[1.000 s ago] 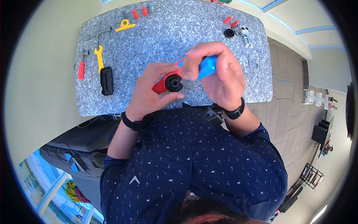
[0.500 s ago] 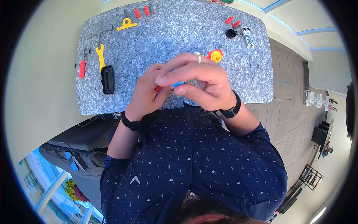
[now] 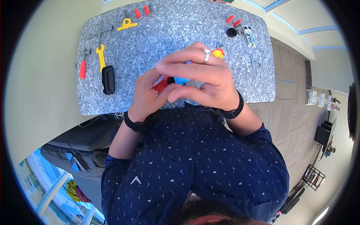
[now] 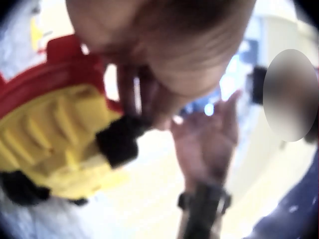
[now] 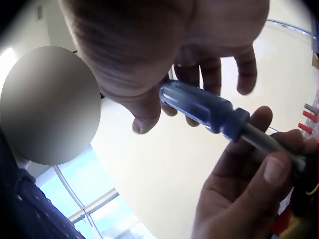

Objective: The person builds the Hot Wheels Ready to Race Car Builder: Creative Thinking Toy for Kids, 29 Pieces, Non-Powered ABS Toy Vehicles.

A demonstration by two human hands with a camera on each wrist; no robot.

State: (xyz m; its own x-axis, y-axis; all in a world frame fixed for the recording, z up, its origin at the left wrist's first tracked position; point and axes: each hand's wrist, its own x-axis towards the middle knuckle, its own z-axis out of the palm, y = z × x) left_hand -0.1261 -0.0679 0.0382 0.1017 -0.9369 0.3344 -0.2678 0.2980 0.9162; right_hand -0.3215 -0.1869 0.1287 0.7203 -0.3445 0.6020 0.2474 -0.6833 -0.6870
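Two hands meet around a blue-handled screwdriver (image 5: 199, 104). Next to the shaft end of the screwdriver, the left hand (image 3: 144, 92) grips a red and yellow toy (image 3: 160, 85), its thumb against the grey shaft. Over the screwdriver's handle lies the right hand (image 3: 210, 77), thumb spread from the fingers; whether it grips, I cannot tell. On the speckled table (image 3: 150, 45), well left of the screwdriver, lie a black case (image 3: 108, 80) and a yellow wrench (image 3: 100, 58). Right of the screwdriver and farther off sits a black ring (image 3: 231, 32).
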